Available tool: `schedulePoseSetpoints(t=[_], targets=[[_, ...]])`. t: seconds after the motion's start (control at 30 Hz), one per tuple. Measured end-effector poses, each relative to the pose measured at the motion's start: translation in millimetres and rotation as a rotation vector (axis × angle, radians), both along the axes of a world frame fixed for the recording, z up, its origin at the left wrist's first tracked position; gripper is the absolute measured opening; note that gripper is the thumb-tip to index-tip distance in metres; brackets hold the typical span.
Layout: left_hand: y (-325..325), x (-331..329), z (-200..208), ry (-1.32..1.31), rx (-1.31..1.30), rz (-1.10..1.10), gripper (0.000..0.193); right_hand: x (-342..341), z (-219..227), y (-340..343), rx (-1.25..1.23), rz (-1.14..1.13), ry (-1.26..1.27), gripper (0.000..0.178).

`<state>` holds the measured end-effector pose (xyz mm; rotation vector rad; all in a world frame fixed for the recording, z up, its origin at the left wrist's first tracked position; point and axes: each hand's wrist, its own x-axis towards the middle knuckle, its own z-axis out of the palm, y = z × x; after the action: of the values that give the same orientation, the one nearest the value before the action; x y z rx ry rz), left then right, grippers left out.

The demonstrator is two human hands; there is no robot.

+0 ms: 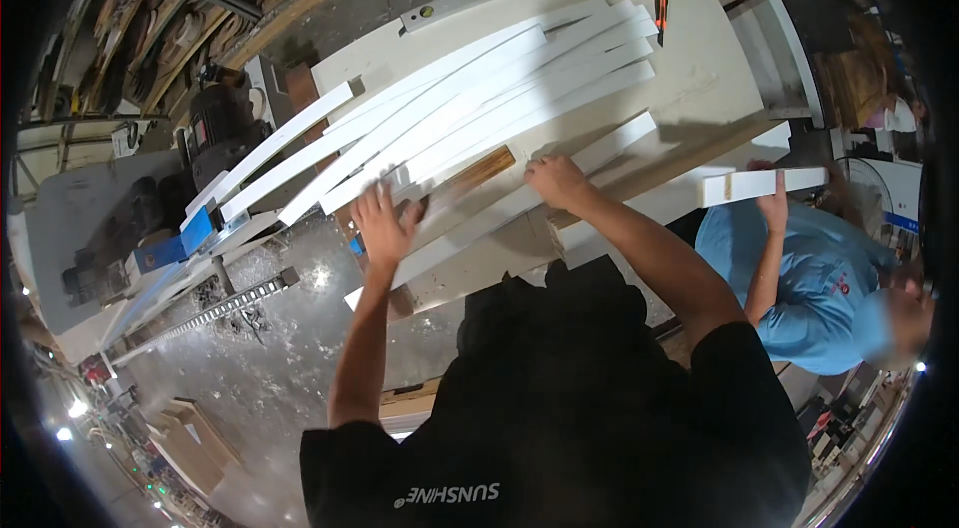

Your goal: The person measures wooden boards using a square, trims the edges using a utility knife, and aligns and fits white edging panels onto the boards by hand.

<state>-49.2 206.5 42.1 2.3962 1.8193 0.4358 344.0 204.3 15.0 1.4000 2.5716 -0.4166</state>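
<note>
Workshop table point(704, 53) carries white strips point(479, 93) at 12 o'clock. At 9 o'clock my left hand point(381, 228) spreads its fingers by their near ends; at 2 o'clock my right hand point(557, 181) curls over a separate strip point(479, 225). Whether either grips, I cannot tell.

On the bench point(704, 63), the left hand point(381, 226) spreads near fanned white strips point(479, 93), the right hand point(555, 181) at 1 separate strip point(621, 140). A co-worker point(811, 278) in blue holds a white board point(754, 186).
</note>
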Motion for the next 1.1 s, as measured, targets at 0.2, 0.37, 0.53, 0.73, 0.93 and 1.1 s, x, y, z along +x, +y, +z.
schedulePoseSetpoints(t=[0.2, 0.37, 0.53, 0.73, 0.93, 1.1], targets=[[126.9, -14.0, -14.9, 0.085, -0.01, 0.04, 0.062, -9.0, 50.9, -13.6, -0.008, -0.119, 0.115, 0.032], [144.1, -18.2, -26.7, 0.119, -0.035, -0.043, 0.054, -18.7, 106.2, -64.0, 0.138, -0.354, 0.478, 0.052], [149.4, -24.7, -37.3, 0.121, 0.086, -0.171, 0.056, -5.3, 129.0, -126.2, 0.144, -0.504, 0.503, 0.05], [165.3, -32.7, -39.5, 0.316, 0.077, -0.341, 0.049, 3.4, 136.7, -173.2, 0.13, -0.527, 0.621, 0.04], [188.5, -20.7, -29.2, 0.42, -0.039, -0.383, 0.053, 3.7, 142.4, -182.8, 0.096, -0.575, 0.626, 0.035], [195.9, -24.7, -22.1, 0.385, 0.036, -0.38, 0.057, 2.3, 140.7, -189.0, 0.056, -0.566, 0.612, 0.033]])
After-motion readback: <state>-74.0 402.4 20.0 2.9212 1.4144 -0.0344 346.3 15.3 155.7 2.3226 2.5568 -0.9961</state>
